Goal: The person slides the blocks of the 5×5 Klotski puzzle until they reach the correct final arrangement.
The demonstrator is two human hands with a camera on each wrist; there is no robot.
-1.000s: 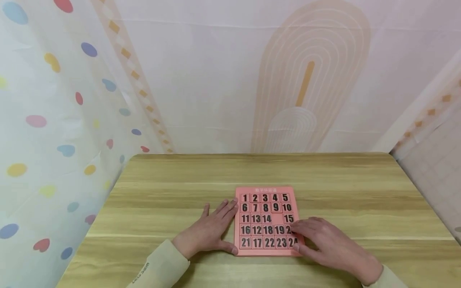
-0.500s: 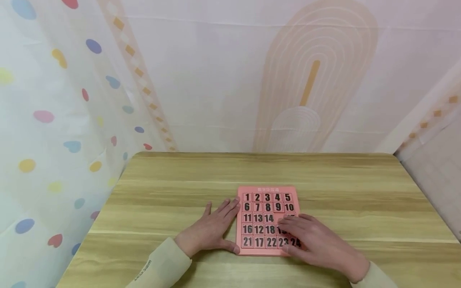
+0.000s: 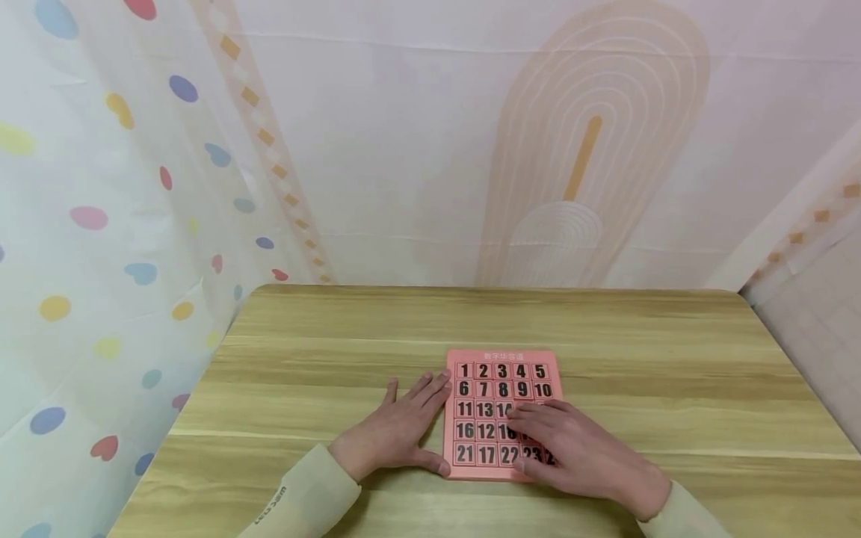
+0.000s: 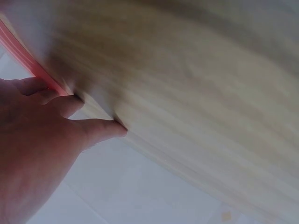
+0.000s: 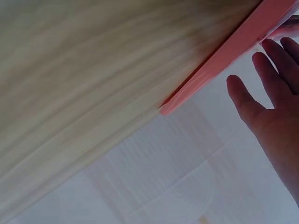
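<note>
A pink sliding number puzzle (image 3: pixel 501 474) lies flat on the table, its numbered tiles set in rows inside a raised frame. Along its left edge rests my left hand (image 3: pixel 397 430), fingers spread, with fingertips and thumb touching the frame; the left wrist view also has these fingers against the pink edge. My right hand (image 3: pixel 572 456) is over the lower right of the board, fingertips near the 14 tile (image 3: pixel 501 409) and the thumb near the bottom row. Beneath it, several tiles at the right of the lower rows are hidden, and the vacant slot cannot be seen.
The wooden table (image 3: pixel 323 336) reaches back to a patterned cloth wall (image 3: pixel 403 149). A dotted curtain (image 3: pixel 134 224) borders the left side. Pale sleeves (image 3: pixel 306 493) cover both forearms.
My right hand has moved left across the board, from its right edge to the middle columns, covering the vacant slot and neighbouring tiles. The left hand stays at the left edge.
</note>
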